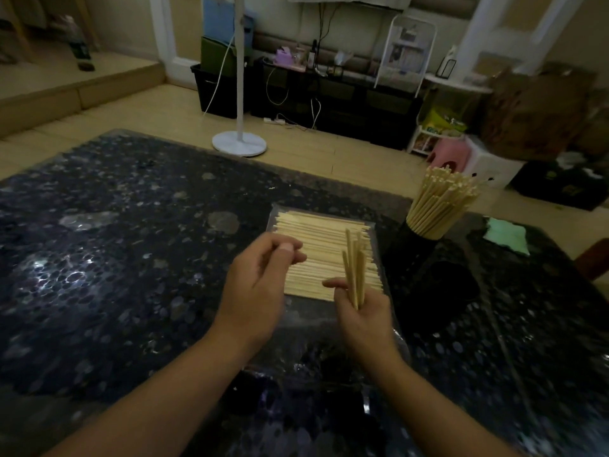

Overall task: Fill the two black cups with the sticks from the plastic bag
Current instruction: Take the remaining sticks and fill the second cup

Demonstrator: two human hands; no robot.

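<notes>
Dim light lies over a dark speckled tabletop [108, 258], with pale floor beyond it and a white fan stand [239, 140] on the floor at the far edge. At the middle of the tabletop lies the plastic bag [324, 255], flat, with a broad layer of pale sticks [316, 252] lying side by side in it, running left to right.

Your right hand [364, 319] is at the near right corner of the bag, fingers curled round a small bundle of sticks [354, 268]; the grip holds them by their lower ends, and they stand nearly upright, fanning a little at the top, above the bag's right side. Your left hand [260, 282] hovers over the near left part of the bag, fingers loosely curled, thumb close to the fingertips. It may pinch a stick or nothing: the view there is too blurred to tell.

To the right of the bag stand the two black cups. The far cup [408, 245] is packed with upright sticks [441, 202] that spread outward above its rim. The near cup [451, 288] stands just beside it, closer to you; its dark mouth merges with the tabletop, and you cannot make out what is in it. Farther right, near the tabletop's edge, lies a pale green cloth [506, 237].
</notes>
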